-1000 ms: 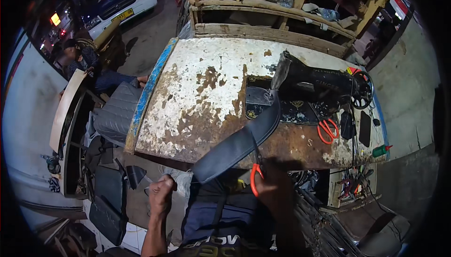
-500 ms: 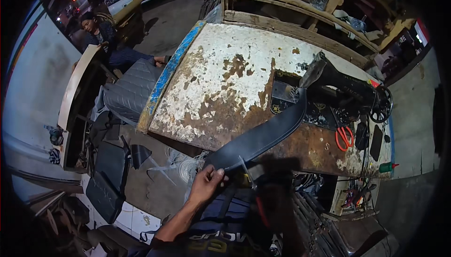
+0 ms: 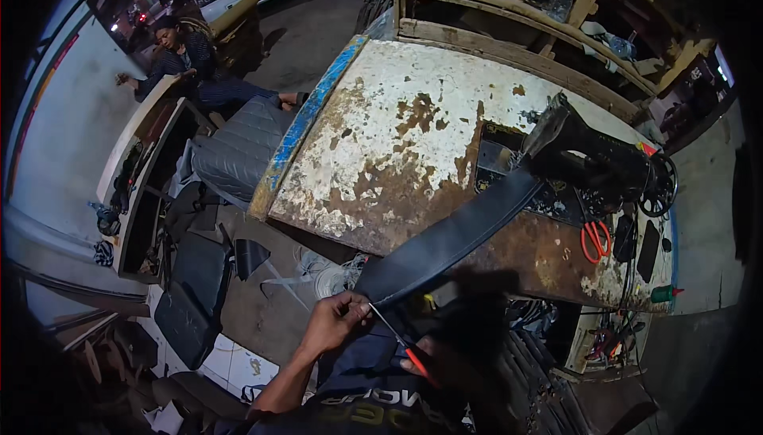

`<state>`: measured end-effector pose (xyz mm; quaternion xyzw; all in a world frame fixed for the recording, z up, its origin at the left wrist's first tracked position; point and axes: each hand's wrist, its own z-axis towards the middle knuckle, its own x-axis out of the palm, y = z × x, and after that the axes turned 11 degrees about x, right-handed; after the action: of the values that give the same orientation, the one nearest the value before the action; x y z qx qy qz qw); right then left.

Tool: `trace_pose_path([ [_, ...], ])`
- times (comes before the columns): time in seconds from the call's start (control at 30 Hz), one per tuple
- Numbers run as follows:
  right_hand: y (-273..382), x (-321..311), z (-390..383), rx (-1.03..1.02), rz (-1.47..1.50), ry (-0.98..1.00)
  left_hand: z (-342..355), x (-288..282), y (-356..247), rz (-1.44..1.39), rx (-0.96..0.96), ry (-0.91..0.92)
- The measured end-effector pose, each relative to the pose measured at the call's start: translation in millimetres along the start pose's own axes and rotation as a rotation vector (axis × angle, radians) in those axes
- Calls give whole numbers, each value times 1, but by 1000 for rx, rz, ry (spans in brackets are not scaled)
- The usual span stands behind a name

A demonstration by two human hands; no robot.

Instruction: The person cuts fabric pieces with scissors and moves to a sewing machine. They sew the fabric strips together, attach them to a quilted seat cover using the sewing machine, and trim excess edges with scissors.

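A long, curved strip of black leather-like material (image 3: 453, 236) slants across the table's front, with a line of stitching along its edge. Its far end lies by the presser area of a black sewing machine (image 3: 592, 153). My left hand (image 3: 338, 324) pinches the strip's near end between thumb and fingers. In my right hand (image 3: 433, 359), dark in shadow, is a slim metal-bladed tool with a red handle (image 3: 419, 363). The blade tip reaches the strip's near corner, beside my left fingertips. I cannot make out whether the tool has one blade or two.
The worn white-and-brown table (image 3: 381, 117) has a blue edge strip. Red-handled scissors (image 3: 594, 242) and a green bottle (image 3: 666, 293) lie at its right. Behind stands a wooden rack (image 3: 509, 38). Black seat pads (image 3: 188, 288) sit low left; a person (image 3: 195, 61) sits beyond a grey quilted cover (image 3: 242, 149).
My right hand has brought the red-handled tool's tip left and down to the strip's near corner. My left hand still pinches that end. The view has shifted slightly; the seated person's arm now reaches out.
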<state>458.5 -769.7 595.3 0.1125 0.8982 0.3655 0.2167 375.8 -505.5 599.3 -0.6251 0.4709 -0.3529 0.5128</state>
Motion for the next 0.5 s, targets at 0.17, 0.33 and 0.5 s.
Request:
trace_pose_path([
  [0.17, 18, -5, 6, 102, 127, 154, -9, 2, -9, -4, -59, -53],
  [0.33, 13, 1, 17, -71, 330, 214, -11, -1, -8, 24, -61, -80],
  [0.5, -15, 10, 29, -245, 675, 191, -11, -5, -9, 23, -87, -68],
])
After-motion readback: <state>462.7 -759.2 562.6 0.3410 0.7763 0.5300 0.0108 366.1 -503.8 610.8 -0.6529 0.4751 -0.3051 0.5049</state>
